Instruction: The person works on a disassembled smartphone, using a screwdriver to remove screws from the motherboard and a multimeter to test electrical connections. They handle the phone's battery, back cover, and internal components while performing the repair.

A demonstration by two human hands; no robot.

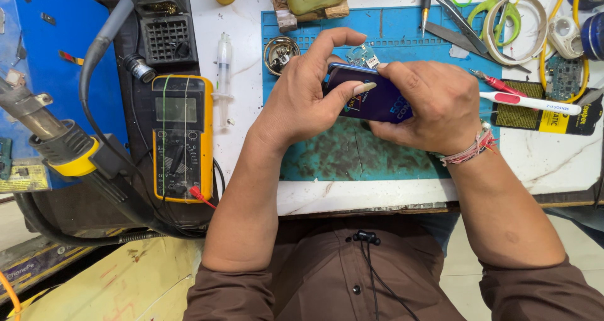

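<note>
Both hands grip a dark purple phone [371,98] over a stained teal work mat [352,151]. My left hand [302,101] wraps the phone's left end, its thumb pressed along the upper face and its index finger arched over the top edge. Covering the right end is my right hand [431,104], which wears a red and white thread band at the wrist. A small circuit board [363,55] peeks out just behind the phone.
A yellow multimeter [182,135] with red probe lies at left beside a hot-air gun [63,151] and blue station. A syringe [224,69], tweezers [459,19], a white toothbrush [535,102] and tape rolls [516,19] surround the mat.
</note>
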